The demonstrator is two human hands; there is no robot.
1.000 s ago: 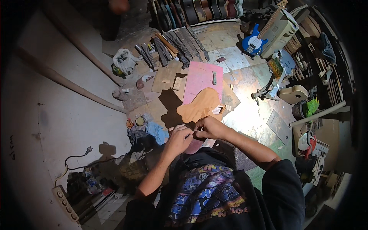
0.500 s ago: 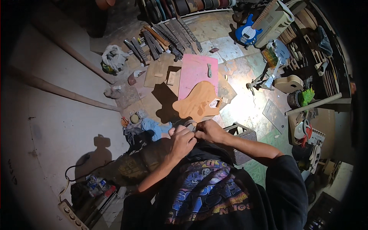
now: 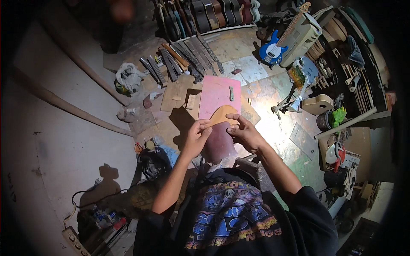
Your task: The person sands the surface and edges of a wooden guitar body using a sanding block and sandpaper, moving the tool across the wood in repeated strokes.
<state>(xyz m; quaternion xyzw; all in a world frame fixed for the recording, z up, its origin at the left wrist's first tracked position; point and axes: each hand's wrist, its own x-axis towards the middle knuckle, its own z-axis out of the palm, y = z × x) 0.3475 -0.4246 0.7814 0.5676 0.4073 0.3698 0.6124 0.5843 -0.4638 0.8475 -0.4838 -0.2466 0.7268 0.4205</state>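
A maroon sheet, apparently sandpaper (image 3: 220, 144), is stretched between my hands, partly hiding the natural wooden guitar body (image 3: 221, 112) beyond it. My left hand (image 3: 196, 137) is closed on the sheet's left edge, thumb and fingers at its upper corner. My right hand (image 3: 247, 135) grips the right side, thumb on the face and index finger reaching out toward the guitar body. Under that body is a pink board (image 3: 207, 93) with a green-handled scraper (image 3: 231, 94) on it.
Fretted necks (image 3: 179, 57) lie behind the board. Guitars stand in a rack (image 3: 213, 15). A blue bass (image 3: 272, 52) and wood shelves (image 3: 341, 51) are at right. Poles (image 3: 72, 91) lean along the left wall. A bundled bag (image 3: 128, 74) and dark cloth (image 3: 156, 164) lie at left.
My hands have spread apart and moved up from bunched positions near my waist. The maroon sheet between them now shows broadly, covering more of the guitar body.
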